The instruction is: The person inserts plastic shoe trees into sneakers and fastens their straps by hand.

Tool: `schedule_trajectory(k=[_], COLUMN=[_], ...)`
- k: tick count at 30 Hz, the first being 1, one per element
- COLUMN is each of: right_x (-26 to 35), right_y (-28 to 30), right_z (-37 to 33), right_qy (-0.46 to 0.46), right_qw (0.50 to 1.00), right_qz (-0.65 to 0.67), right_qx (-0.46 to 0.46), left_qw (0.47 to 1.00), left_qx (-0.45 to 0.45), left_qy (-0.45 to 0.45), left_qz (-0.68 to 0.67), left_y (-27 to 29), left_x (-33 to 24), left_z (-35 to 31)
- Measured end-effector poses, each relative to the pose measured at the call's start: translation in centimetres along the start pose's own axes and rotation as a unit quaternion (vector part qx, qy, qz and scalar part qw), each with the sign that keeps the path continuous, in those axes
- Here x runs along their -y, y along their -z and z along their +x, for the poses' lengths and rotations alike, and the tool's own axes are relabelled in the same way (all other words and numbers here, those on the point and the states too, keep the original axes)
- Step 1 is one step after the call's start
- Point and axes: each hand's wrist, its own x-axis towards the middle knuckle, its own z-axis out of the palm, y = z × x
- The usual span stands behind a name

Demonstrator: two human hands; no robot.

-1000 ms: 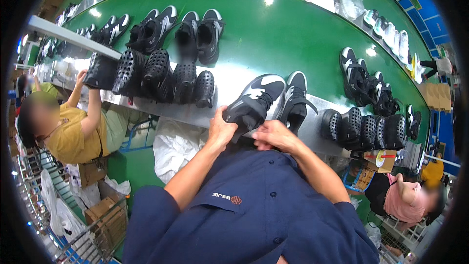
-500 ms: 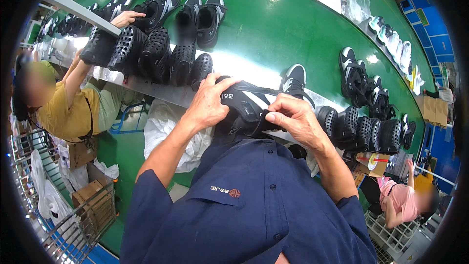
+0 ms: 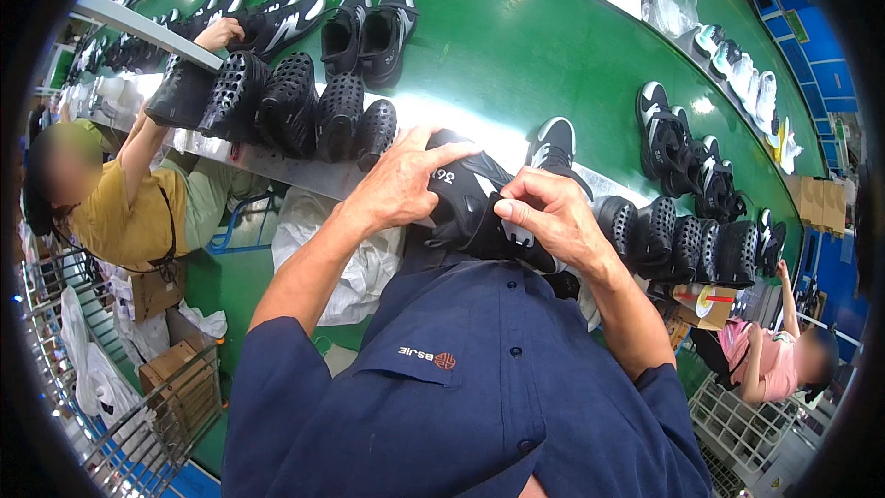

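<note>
We're working at a steel-edged green worktop (image 3: 489,46), green floor (image 3: 238,300) showing at 8 o'clock, one yellow-shirted co-worker (image 3: 120,221) reaching over at 9. Five perforated black shoe-shaped pieces (image 3: 286,97) are standing at 10, five more at 3. Dead centre, we're holding one black sneaker (image 3: 461,186): left hand (image 3: 392,180) gripping, fingers splayed, right hand (image 3: 558,217) pinching its edge.

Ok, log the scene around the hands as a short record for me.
Left hand: holds the black-and-white sneaker
Right hand: thumb and fingers pinch a dark part of that shoe; which part is unclear
Second sneaker: on the green-topped bench, beyond the right hand, toe pointing away
Left row: perforated black footwear pieces along the bench's near edge
Right row: similar perforated pieces
Left neighbour: co-worker in yellow top, one hand at other sneakers
</note>
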Motion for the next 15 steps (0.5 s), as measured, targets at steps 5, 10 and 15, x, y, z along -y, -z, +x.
schedule_trajectory(k=[5, 10, 15], right_x=[-0.5, -0.7, 0.0], right_y=[0.1, -0.1, -0.3], right_z=[0.7, 1.2, 1.5], right_qy=[-0.001, -0.015, -0.030], right_qw=[1.000, 0.999, 0.998], right_qz=[-0.025, -0.032, -0.042], right_qx=[0.008, 0.014, 0.029], left_qw=[0.999, 0.998, 0.997], left_qx=[0.027, 0.042, 0.054], left_qy=[-0.002, -0.038, -0.045], left_qz=[-0.031, -0.032, -0.024], left_y=[0.6, 1.2, 1.3], left_x=[-0.3, -0.5, -0.5], left_z=[0.2, 0.6, 0.6])
